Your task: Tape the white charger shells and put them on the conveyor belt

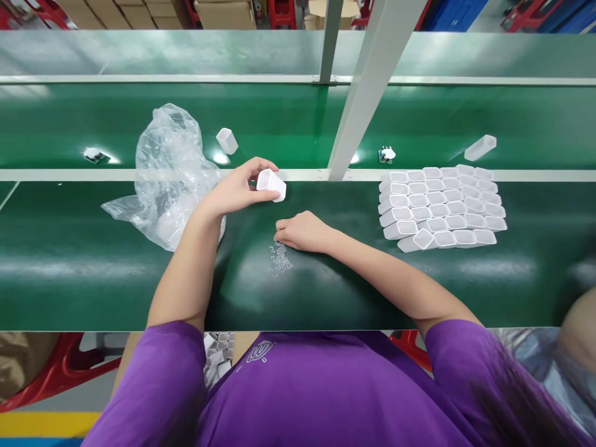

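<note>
My left hand [242, 186] is closed around a white plastic cup-like housing [270, 184], which is tilted with its open end toward me. Lower and to the right, my right hand [305, 232] rests at the green table with its fingers pinched together; anything between them is too small to make out. Just below those fingertips lies a loose pile of tiny clear pieces [280, 258]. Beside my left forearm sits a crumpled clear plastic bag [170, 167] with something whitish in its lower part.
Rows of white housings [440, 208] are packed at the right. Single housings lie on the conveyor [288, 124], one behind the bag [227, 141], one far right [480, 148]. Two small circuit-board parts [386, 154] lie there too. A metal post [372, 81] rises near the centre.
</note>
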